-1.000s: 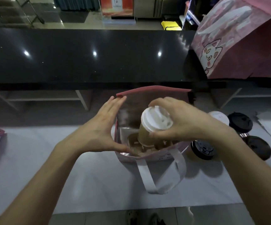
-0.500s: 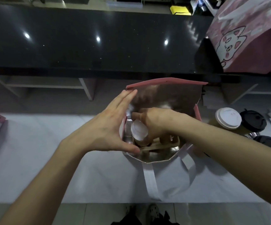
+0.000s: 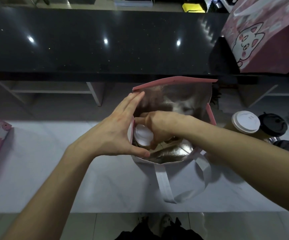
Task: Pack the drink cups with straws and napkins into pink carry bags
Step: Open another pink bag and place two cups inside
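Right hand (image 3: 159, 129), centre of frame, is sunk inside the pink carry bag (image 3: 175, 80); its grip is curled round the side of a white-lidded cup (image 3: 143, 136), thumb over the far rim. Cup sits low in the bag's left half, lid tilted toward the camera. A brown cardboard insert shows just right of it; whether the cup base has seated in it cannot be told.

Left hand (image 3: 116, 132), left of centre: fingers straight, flat against the bag's left wall, thumb hooked along the near rim, holding the mouth open. It clamps nothing.

Risks: released while tilted, the cup may topple and leak. If the left hand eases, the soft wall may fold in.

Right edge, on the bench (image 3: 36, 170): another white-lidded cup (image 3: 245, 122) and dark-lidded cups (image 3: 272, 124), unpacked.
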